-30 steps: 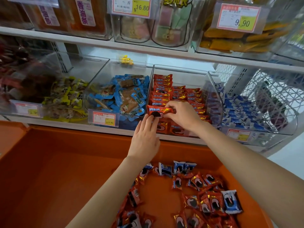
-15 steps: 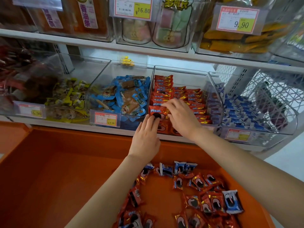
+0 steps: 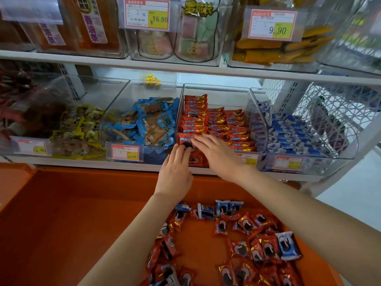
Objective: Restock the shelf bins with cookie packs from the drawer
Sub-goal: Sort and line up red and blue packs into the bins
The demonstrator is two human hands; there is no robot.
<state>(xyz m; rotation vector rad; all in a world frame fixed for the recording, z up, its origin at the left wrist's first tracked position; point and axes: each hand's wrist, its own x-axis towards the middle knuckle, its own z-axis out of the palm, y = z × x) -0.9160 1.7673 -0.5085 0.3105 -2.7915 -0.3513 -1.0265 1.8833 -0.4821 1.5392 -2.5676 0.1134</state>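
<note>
Red-pack bin price tag (image 3: 251, 161) half hidden behind right hand (image 3: 218, 154); small print unreadable.

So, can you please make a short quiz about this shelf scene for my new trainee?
1. True or false: loose cookie packs lie in the orange drawer.
2. The left hand and the right hand are both at which bin? A) the red packs bin B) the blue-and-white packs bin C) the yellow snacks bin
3. Fill in: the upper-right price tag reads ___.
Key: 1 true; 2 A; 3 9.90
</note>
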